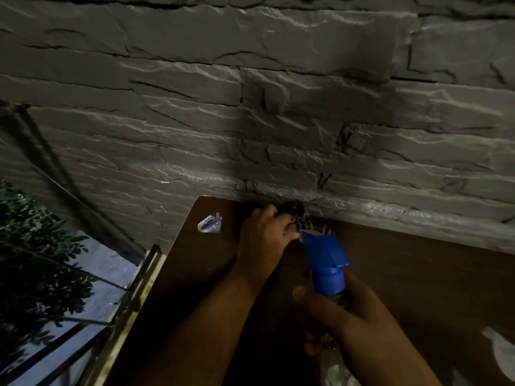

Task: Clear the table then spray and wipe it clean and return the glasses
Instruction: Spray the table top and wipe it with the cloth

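Observation:
My right hand (359,319) grips a clear spray bottle with a blue nozzle head (324,253), held upright over the brown table (418,274). My left hand (264,232) reaches to the table's far edge by the wall, its fingers curled round a dark checked cloth (302,218). A small crumpled white-and-blue wrapper (209,222) lies on the table just left of that hand. No glasses are visible.
A dark stone-textured wall (250,107) rises directly behind the table. At the left, a railing (131,288) borders the table, with leafy branches (36,260) beyond. A pale shape (501,352) sits at the table's lower right edge.

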